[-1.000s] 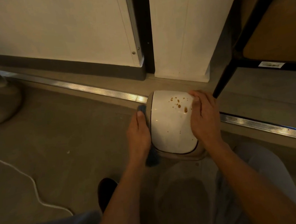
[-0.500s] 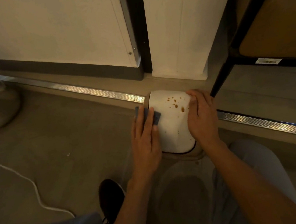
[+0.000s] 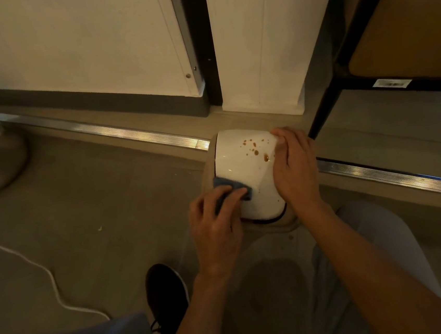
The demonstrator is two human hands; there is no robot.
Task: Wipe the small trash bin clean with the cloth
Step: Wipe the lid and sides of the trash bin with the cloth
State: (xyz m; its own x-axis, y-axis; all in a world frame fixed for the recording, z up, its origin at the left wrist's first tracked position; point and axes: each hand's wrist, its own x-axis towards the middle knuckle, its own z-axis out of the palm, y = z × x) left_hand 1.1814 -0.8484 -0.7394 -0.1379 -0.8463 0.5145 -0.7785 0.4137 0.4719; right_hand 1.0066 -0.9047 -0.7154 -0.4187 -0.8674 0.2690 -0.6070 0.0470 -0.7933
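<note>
Two hands work on the small trash bin, which stands on the floor in front of the crouching person, between a black shoe and the metal door rail. Nearest, the left hand pinches a folded blue cloth under its curled fingers and presses it on the near left edge of the white lid. Beside it, the right hand lies on the right side of the lid with its fingers together and bent over the edge, and it seems to hold the bin steady. A little farther, a group of brown spots sits on the far part of the lid, not yet touched by the cloth. So the wiping is, I think, at its beginning. The next move probably needs the cloth to slide away from the body over the spots, with enough pressure, while the other hand keeps the bin from tipping. Behind stand white panels.
</note>
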